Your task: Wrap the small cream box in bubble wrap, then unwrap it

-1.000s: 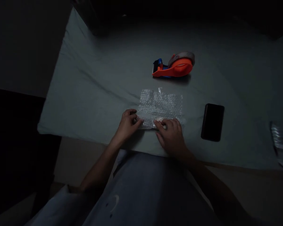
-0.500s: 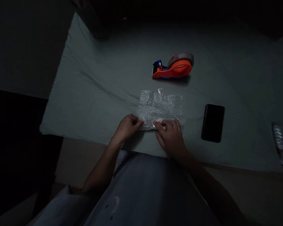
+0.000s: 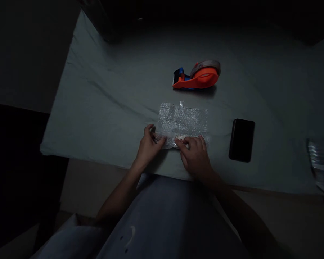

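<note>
A sheet of bubble wrap (image 3: 183,118) lies on the cloth-covered table, its near edge folded over. At the fold's left end, my left hand (image 3: 150,143) pinches the bubble wrap between thumb and fingers, with the index finger raised. My right hand (image 3: 194,153) grips the right part of the fold, its thumb and fingers pressed on a small pale item (image 3: 181,137) within the wrap. Most of that item is covered by the fingers and the plastic, so its kind cannot be made out. A small piece of clear tape (image 3: 181,103) sticks up from the sheet's far edge.
An orange and blue tape dispenser (image 3: 197,79) with a roll rests beyond the bubble wrap. To the right lies a black phone-like slab (image 3: 242,140). Shiny plastic packaging (image 3: 322,162) sits at the far right. The table's near edge runs just before my body.
My left hand has shifted slightly, its index finger lifting and its thumb moving inward over the fold. The right hand stays nearly in place. The whole view has drifted a little.
</note>
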A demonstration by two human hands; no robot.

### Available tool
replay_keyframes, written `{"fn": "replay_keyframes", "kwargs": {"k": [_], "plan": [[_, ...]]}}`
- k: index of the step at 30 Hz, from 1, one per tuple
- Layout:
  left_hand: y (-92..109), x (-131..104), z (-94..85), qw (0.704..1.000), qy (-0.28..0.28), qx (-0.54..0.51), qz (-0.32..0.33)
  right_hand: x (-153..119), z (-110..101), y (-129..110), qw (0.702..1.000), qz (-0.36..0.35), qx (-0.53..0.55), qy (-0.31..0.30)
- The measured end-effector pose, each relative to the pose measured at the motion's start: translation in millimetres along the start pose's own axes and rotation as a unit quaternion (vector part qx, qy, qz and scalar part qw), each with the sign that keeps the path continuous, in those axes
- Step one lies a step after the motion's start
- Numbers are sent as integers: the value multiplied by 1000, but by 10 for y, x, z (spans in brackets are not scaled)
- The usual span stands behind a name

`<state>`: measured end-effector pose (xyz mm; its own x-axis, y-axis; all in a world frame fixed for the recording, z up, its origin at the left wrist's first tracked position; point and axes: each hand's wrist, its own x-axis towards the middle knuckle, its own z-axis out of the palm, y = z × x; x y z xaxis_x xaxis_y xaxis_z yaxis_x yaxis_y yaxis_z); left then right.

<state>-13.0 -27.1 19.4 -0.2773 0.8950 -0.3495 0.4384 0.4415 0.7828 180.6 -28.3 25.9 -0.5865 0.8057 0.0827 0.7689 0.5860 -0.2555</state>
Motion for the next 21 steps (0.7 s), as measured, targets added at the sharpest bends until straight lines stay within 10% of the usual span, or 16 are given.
{"fn": "replay_keyframes", "kwargs": {"k": [10,21], "plan": [[-14,114,110,989,-111,-95,-12,-5,9,-3,1000,-2,-10,4],[407,16,106,977,-200,-62,50,-110,-1,40,996,-1,68,49]]}}
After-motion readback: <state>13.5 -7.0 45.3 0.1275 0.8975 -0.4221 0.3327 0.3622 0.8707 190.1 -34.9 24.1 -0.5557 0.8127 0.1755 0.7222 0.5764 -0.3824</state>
